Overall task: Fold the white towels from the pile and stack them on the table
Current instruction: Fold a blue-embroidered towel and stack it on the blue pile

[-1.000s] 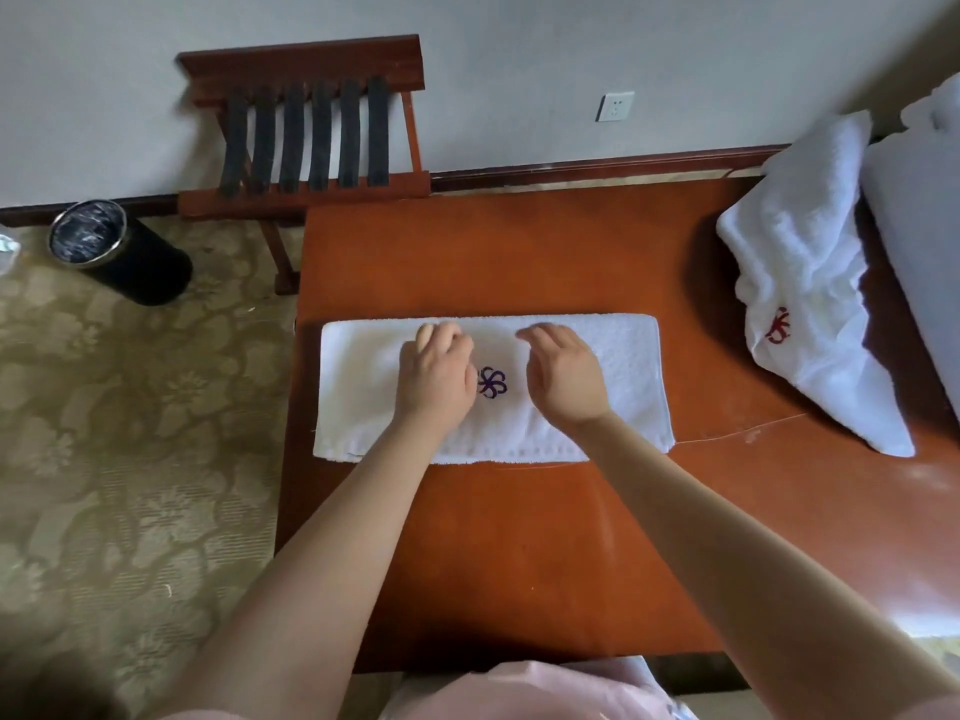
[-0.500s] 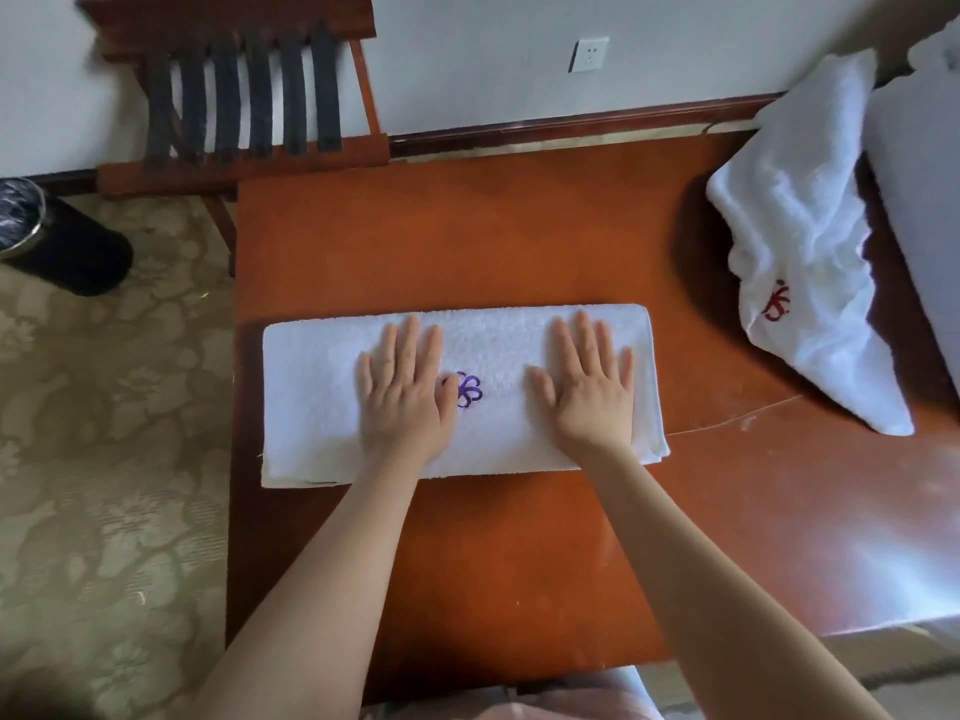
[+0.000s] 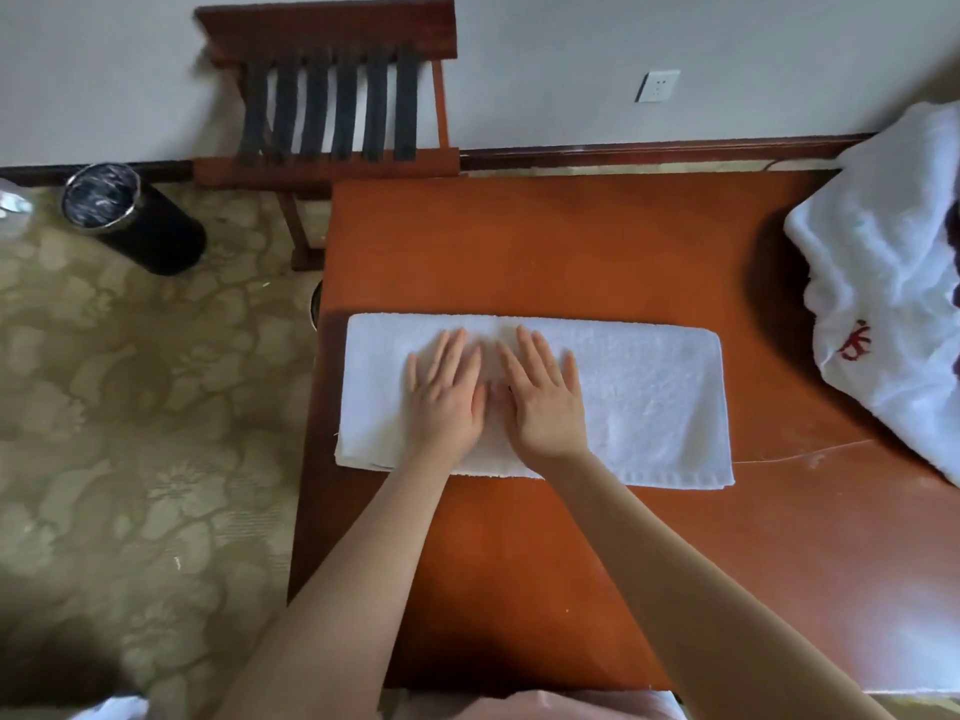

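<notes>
Hands lie flat, palms down, on the folded towel (image 3: 649, 397), side by side and left of its middle. The left hand (image 3: 444, 402) has its fingers straight and slightly spread, tips aimed at the towel's far edge. The right hand (image 3: 543, 402) rests just beside it in the same way, fingers straight and a little fanned. The two thumbs nearly meet; whether they touch I cannot tell. Neither hand curls round the cloth or pinches it; both only press on its top surface, and both bare forearms run back over the towel's near edge toward the person

The folded towel is a long white rectangle lying across the orange-brown desk (image 3: 519, 241), its left end close to the desk's left edge, with layered edges showing along its near side. To the right of the towel, well apart from it, a pile of white towels (image 3: 893, 283) sits crumpled at the desk's right end and runs out of view. On the side of the pile facing the towel is a red stitched emblem (image 3: 854, 346); it is creased and I cannot read it as letters

Beyond the towel's far edge, past the desk, a wooden luggage rack (image 3: 327, 96) with dark straps stands against the wall, and a white wall socket (image 3: 657, 85) sits on the wall beyond the towel's right half. Left of the towel, down on the patterned carpet (image 3: 130, 407), stands a black bin (image 3: 130, 215) with a shiny liner
</notes>
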### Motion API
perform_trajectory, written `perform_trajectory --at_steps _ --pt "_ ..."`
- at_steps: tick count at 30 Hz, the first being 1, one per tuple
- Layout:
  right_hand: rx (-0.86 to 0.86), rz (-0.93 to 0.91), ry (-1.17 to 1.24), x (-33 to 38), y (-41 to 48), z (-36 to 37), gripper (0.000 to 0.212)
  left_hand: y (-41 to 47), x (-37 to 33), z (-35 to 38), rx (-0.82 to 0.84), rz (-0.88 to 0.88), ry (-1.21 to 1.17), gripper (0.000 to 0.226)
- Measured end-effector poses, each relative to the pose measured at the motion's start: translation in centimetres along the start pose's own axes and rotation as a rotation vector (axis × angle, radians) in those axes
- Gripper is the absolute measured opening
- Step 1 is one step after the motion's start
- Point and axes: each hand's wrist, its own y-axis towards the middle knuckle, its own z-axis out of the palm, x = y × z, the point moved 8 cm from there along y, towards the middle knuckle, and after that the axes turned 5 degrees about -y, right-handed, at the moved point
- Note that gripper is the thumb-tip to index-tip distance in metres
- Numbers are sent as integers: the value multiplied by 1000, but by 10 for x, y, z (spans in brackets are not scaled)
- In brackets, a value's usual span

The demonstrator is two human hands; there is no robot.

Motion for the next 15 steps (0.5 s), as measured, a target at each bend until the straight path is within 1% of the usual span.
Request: perform_trajectory --at_steps 2,6,9,13,15 --pt "22 6 -67 4 1 14 49 -9 24 -4 -6 -80 29 53" --pt "-23 13 -108 5 1 18 51 -25 63 -15 -8 -210 77 61" --pt "-29 11 -122 5 2 18 52 -31 76 -19 -16 -218 63 60" --pt "-9 15 -146 3 3 20 53 -32 82 -20 -1 -163 1 59" --pt "3 11 -159 4 3 19 52 -33 82 -21 13 -144 11 59"
